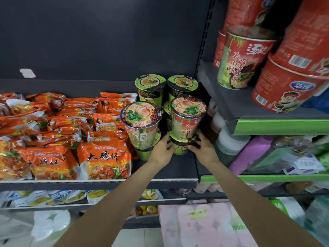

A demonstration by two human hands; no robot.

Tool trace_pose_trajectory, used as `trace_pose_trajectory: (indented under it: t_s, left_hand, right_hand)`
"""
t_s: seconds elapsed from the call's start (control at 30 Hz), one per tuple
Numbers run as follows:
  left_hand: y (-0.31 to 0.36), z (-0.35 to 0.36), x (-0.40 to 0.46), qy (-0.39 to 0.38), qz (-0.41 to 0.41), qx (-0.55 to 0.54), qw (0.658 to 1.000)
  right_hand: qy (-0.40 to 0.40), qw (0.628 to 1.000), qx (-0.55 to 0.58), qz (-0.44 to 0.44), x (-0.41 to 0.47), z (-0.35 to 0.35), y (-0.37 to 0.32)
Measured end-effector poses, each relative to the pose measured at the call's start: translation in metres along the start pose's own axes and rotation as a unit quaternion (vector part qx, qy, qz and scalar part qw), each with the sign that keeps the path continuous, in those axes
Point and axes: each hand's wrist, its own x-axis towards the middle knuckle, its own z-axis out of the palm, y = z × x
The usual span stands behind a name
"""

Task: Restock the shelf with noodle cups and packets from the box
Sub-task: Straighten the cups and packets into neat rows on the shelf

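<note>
Both bare arms reach up from the bottom of the frame and converge toward its middle. The left forearm rises from the lower left, the right forearm from the lower right, both nearly straight. The left hand sits just left of centre, back toward the camera, fingers curled forward. The right hand sits just right of centre, fingers curled inward toward the left hand. The hands are close together, not touching.
</note>
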Motion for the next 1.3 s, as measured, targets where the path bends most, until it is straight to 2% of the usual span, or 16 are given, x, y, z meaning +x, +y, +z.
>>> trace_pose_trajectory:
  t_s: [0.13,0.4,0.57,0.7,0.87,1.03,1.17,1.3]
  left_hand:
    - [-0.001,0.003,0.006,-0.001,-0.016,-0.038,0.999]
    - [0.003,0.002,0.009,-0.010,-0.006,-0.016,1.000]
    - [0.008,0.001,0.006,0.055,0.097,0.114,0.987]
    - [0.022,0.000,0.012,0.068,0.115,0.085,0.987]
    - [0.027,0.001,0.026,0.094,0.101,0.094,0.986]
    - [0.022,0.007,0.029,0.143,0.108,0.082,0.980]
    - [0.024,0.012,0.030,0.171,0.100,0.087,0.976]
    - [0.025,0.012,0.018,0.169,0.127,0.114,0.971]
  right_hand:
    - [0.008,1.000,-0.008,0.009,-0.001,0.000,0.003]
    - [0.000,0.999,-0.035,-0.012,-0.003,-0.002,0.006]
    - [0.022,0.994,-0.087,-0.069,0.000,-0.015,-0.002]
    - [-0.017,0.991,-0.112,-0.068,0.005,-0.014,-0.002]
    - [0.062,0.990,-0.109,-0.061,0.008,-0.011,0.002]
    - [0.108,0.988,-0.094,-0.051,0.009,-0.003,-0.003]
    - [0.121,0.985,-0.105,-0.057,0.003,0.004,-0.006]
    - [0.120,0.986,-0.098,-0.056,-0.006,0.003,-0.008]
